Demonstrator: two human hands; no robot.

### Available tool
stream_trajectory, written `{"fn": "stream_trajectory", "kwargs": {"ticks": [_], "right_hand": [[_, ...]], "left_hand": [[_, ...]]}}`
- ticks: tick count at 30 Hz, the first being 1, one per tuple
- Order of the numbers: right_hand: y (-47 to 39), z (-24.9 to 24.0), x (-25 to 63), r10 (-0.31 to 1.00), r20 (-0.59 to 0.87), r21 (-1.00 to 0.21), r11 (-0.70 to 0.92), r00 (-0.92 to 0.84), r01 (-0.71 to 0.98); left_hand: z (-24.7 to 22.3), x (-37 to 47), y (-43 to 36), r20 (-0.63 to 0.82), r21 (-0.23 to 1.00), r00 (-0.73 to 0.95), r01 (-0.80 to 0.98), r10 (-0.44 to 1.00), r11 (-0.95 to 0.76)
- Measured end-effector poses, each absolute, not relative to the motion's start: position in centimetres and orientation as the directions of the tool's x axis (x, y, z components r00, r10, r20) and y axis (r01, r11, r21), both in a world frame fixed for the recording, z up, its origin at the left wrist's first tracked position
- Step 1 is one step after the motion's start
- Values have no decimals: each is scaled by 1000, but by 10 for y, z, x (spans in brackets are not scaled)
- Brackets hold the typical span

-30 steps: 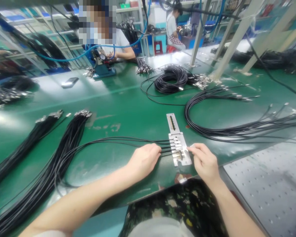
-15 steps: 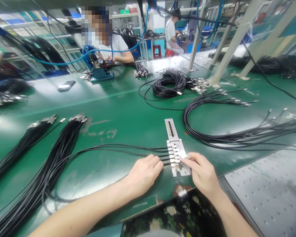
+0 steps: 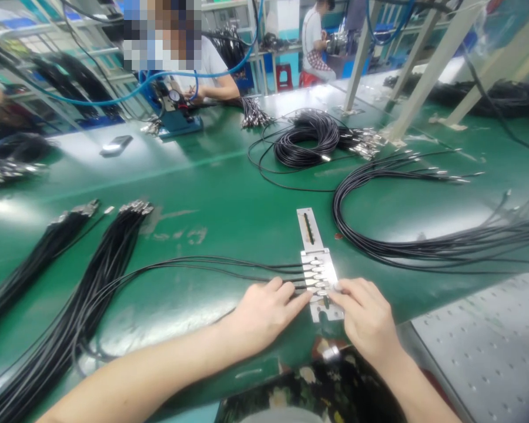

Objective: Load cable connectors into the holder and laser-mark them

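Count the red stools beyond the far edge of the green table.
2. One red stool has nobody on it; the other red stool, just right of it, is under a seated person. More may be hidden.

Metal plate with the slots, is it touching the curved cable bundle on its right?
Apart. The head view shows bare green table between the metal plate and the curved cable bundle.

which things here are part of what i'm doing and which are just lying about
Apparently in use:
- slotted metal plate between your hands
- thin black cables with metal ends set in it

Apparently just lying about:
- two cable bundles at left
- coiled cables further back
- curved cable bunch at right
- flat dark object, far left
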State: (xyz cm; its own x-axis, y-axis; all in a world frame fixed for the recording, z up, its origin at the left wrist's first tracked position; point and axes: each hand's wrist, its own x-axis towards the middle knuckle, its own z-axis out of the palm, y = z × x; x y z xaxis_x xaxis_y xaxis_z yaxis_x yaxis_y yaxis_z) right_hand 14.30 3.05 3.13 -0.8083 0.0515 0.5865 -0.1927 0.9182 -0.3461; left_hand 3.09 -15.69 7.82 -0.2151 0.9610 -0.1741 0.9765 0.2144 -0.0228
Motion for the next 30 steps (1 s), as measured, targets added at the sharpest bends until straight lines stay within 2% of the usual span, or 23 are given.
{"fn": "stream_trajectory", "kwargs": {"ticks": [6, 11, 15, 18, 21, 25, 30], "right_hand": [[31, 30, 142, 27, 567, -340, 918, -823, -204], [35, 31, 144, 80, 594, -402, 891, -800, -210], [36, 30, 147, 173, 634, -475, 857, -753, -203], [35, 29, 149, 195, 658, -471, 860, -728, -196], [34, 27, 149, 187, 669, -453, 870, -719, -196], [35, 26, 148, 195, 675, -458, 867, -712, -196], [35, 27, 148, 205, 673, -463, 866, -711, -189]], "left_hand": [[85, 31, -149, -180, -43, -207, 978, 962, 203], [91, 45, -153, -36, -85, -226, 971, 974, 222], [87, 72, -181, -38, 33, -157, 987, 987, 158], [78, 83, -203, -82, 100, -94, 990, 992, 102], [72, 80, -208, -82, 144, -167, 974, 983, 177], [71, 72, -199, -37, 161, -306, 938, 951, 308], [67, 78, -198, -68, 152, -197, 967, 978, 205]]}}
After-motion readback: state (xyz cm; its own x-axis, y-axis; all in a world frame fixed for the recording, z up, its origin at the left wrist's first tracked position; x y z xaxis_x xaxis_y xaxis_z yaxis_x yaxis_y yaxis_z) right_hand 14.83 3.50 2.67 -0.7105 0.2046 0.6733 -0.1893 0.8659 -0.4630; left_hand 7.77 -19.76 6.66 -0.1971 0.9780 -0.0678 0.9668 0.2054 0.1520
